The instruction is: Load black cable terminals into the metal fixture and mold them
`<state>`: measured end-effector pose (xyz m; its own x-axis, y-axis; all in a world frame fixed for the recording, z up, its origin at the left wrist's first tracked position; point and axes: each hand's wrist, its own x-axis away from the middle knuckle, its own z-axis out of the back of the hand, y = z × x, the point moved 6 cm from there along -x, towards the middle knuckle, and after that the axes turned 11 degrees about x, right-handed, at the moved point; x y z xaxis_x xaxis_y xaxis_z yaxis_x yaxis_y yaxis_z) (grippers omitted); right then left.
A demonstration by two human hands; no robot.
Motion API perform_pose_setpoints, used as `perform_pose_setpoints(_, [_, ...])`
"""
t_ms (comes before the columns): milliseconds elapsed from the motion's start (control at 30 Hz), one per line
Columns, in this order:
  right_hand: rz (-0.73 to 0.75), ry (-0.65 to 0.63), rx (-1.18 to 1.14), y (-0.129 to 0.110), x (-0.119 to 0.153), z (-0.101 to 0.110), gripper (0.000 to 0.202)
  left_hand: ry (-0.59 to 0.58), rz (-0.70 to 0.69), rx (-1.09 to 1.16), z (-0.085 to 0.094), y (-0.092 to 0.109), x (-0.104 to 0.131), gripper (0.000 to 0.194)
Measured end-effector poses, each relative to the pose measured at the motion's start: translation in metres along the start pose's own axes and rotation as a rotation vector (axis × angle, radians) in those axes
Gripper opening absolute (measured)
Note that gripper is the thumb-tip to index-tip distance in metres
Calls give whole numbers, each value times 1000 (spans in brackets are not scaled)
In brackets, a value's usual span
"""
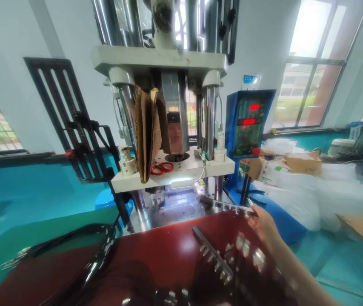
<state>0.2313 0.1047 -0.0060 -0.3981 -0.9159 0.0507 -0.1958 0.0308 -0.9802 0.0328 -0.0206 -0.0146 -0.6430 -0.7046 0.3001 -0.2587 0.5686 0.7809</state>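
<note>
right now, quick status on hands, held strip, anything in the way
Right hand grips dark strip by one end. Left hand not clearly visible. Possible clutter: cardboard and red-handled scissors on press ledge, apart from strip.

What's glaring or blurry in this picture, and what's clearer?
Head view, upper right: daylight partly whitens the tall grey-framed window; head view, bottom: the small silvery metal fittings smear, perhaps from motion, and the glossy black cables catch streaks of glare; head view, right of centre: the dark studded strip in the bare right hand looks clearer.
</note>
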Motion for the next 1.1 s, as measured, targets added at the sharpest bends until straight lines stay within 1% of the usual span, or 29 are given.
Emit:
perform_pose_setpoints(33, [1,6,19,2,1,8,18,-15,-13,-31,-3,4,4,31])
perform_pose_setpoints(100, [0,19,62,8,5,23,21,-60,-72,-127,-9,21,7,37])
perform_pose_setpoints(167, [-9,29,103,17,10,36,27,-67,-151,-203,-11,45,-2,45])
perform_pose_setpoints(200, [-16,28,123,20,13,41,29,-37,-181,-200,-7,56,-12,44])
perform_pose_setpoints(267, [-33,11,166,26,19,52,32,54,-214,-171,8,70,-37,36])
perform_pose_setpoints(333, [-53,-34,206,28,23,61,33,188,-285,-311,30,78,-63,28])
perform_pose_setpoints(400, [-33,-118,332,27,24,69,34,281,-367,-474,50,81,-84,26])
perform_pose_setpoints(467, [69,-197,579,21,24,75,28,311,-401,-555,63,78,-97,27])
perform_pose_setpoints(533, [244,-239,892,14,26,77,17,307,-399,-603,68,74,-102,28])
perform_pose_setpoints(600, [405,-248,1158,8,31,74,10,300,-386,-663,67,72,-103,26])
perform_pose_setpoints(667, [523,-251,1360,2,38,65,10,294,-368,-721,63,72,-102,22])
perform_pose_setpoints(767, [671,-295,1519,-7,51,39,27,278,-357,-793,56,74,-99,21])
perform_pose_setpoints(800, [705,-320,1568,-9,55,29,28,274,-354,-812,54,75,-98,21])
perform_pose_setpoints(867, [726,-344,1717,-10,59,9,22,274,-348,-839,50,77,-96,21])
perform_pose_setpoints(967, [691,-315,1903,-9,59,-9,18,269,-357,-872,44,78,-92,20])
perform_pose_setpoints(1033, [682,-306,1907,-8,59,-16,19,269,-361,-890,42,77,-91,21])
perform_pose_setpoints(1100, [665,-318,1872,-9,58,-18,18,284,-366,-900,42,75,-92,21])
